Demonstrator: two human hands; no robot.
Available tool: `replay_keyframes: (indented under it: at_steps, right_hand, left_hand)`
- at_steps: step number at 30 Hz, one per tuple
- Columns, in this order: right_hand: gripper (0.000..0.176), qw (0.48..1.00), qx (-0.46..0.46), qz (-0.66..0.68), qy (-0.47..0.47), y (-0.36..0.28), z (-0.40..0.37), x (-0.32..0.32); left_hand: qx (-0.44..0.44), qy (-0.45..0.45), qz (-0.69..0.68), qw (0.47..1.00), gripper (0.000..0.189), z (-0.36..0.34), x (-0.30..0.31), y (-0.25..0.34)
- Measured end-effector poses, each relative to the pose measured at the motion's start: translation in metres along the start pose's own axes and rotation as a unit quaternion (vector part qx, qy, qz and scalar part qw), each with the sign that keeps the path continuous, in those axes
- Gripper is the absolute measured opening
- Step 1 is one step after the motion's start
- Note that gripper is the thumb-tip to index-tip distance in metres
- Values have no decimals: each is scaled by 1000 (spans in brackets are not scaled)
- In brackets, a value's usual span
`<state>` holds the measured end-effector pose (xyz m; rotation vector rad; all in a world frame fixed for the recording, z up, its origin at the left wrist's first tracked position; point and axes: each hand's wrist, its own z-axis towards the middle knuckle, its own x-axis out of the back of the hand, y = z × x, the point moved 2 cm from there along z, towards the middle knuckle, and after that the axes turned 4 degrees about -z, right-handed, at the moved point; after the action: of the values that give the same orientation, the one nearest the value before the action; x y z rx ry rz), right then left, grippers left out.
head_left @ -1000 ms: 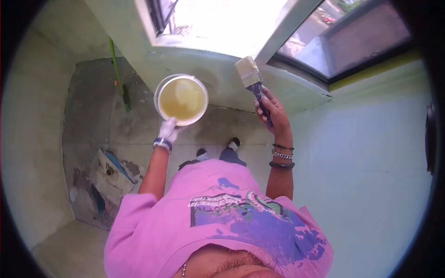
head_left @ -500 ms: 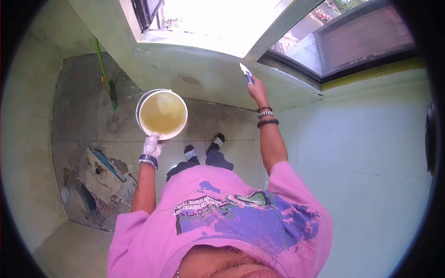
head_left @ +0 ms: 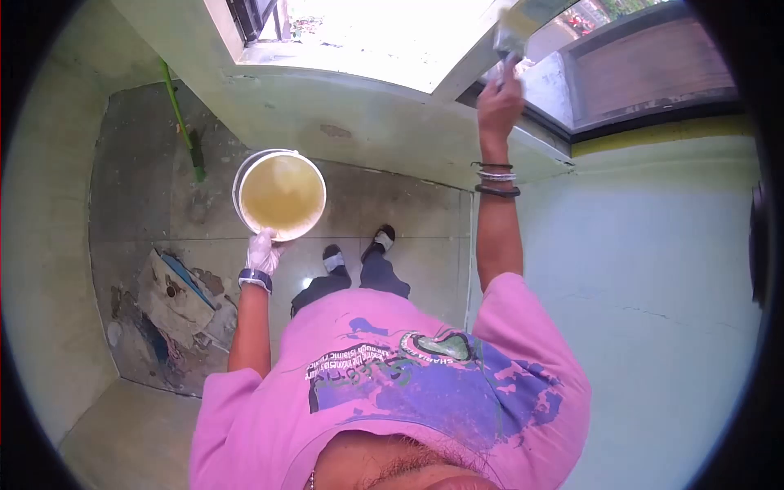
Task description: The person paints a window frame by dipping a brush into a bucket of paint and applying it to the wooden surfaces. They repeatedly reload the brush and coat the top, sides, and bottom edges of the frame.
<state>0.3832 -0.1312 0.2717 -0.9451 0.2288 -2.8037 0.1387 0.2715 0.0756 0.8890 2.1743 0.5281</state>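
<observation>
A white bucket (head_left: pixel 240 196) with yellowish liquid inside is held at its near rim by my left hand (head_left: pixel 264 252), which wears a pale glove. My right hand (head_left: pixel 500 102) is bare and closed round the handle of a paintbrush (head_left: pixel 510 39). The brush head, blurred, lies over the post (head_left: pixel 472 69) between the two window openings. Whether the bristles touch the post I cannot tell.
A green stick (head_left: pixel 175 106) leans at the left. Boards and debris (head_left: pixel 175 298) lie on the tiled floor. A dark-framed window (head_left: pixel 653 73) is at the upper right, above a pale blue wall (head_left: pixel 621 327). My feet stand below the bucket's right side.
My right hand has moved up and to the right with the paintbrush, from below the sill edge to the post. The bucket in my left hand sits slightly further left and up.
</observation>
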Motion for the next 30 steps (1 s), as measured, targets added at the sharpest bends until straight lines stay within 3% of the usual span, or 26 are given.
replay_keyframes:
  at_steps: [2, 4, 5, 8, 11, 13, 14, 17, 18, 20, 22, 24, 26, 27, 29, 30]
  right_hand:
    - [56, 996, -58, -27, -58, 17, -68, -50]
    - [56, 965, -154, -11, -210, 29, -133, -79]
    - [55, 954, -157, -16, -256, 36, -162, -86]
    - [50, 924, -148, -27, -351, 45, -176, -96]
    - [39, 899, -150, -32, -411, 70, -130, -91]
    - [33, 953, -102, 45, -280, 47, -57, -21]
    - [36, 975, -29, 88, -200, 35, -23, 12]
    - [44, 995, 45, 84, -14, -2, 66, 101]
    - [36, 997, 37, 55, 43, -8, 92, 120]
    - [38, 994, 23, 59, 89, -18, 123, 132]
    - [50, 1000, -8, 4, -4, -6, 119, 94]
    - [56, 999, 19, -22, -41, 1, 70, 50]
    - [52, 977, -4, -90, -191, 7, 14, 24]
    - [41, 967, -19, -24, -255, 6, 0, 28]
    - [35, 896, 45, -68, -437, 43, -2, 5]
    - [34, 906, 93, -69, -408, 44, 24, 14]
  left_hand:
    - [5, 2, 0, 1000, 47, -6, -2, 0]
    - [-1, 13, -13, 1000, 48, -8, -3, -2]
    - [7, 14, -11, 1000, 47, -10, -2, -4]
    - [12, 16, -4, 1000, 47, -13, 0, -5]
    - [26, 28, 9, 999, 46, -8, 13, -9]
    - [28, 16, 8, 999, 46, -2, 18, -11]
    - [19, -1, 1, 1000, 46, -1, 20, -12]
    - [16, -18, -14, 1000, 48, -1, 3, -7]
    - [12, -27, -6, 1000, 48, 4, 1, -8]
    - [13, -27, -2, 1000, 46, 13, 0, -10]
    - [28, -59, 16, 998, 46, 19, 0, -9]
    - [22, -70, -9, 997, 47, 20, -5, -9]
    - [20, -71, -60, 995, 48, 24, -5, -13]
    - [11, -84, -63, 994, 49, 28, -4, -14]
    - [26, -81, -63, 994, 50, 30, 0, -15]
    - [44, -69, -64, 995, 50, 31, -1, -14]
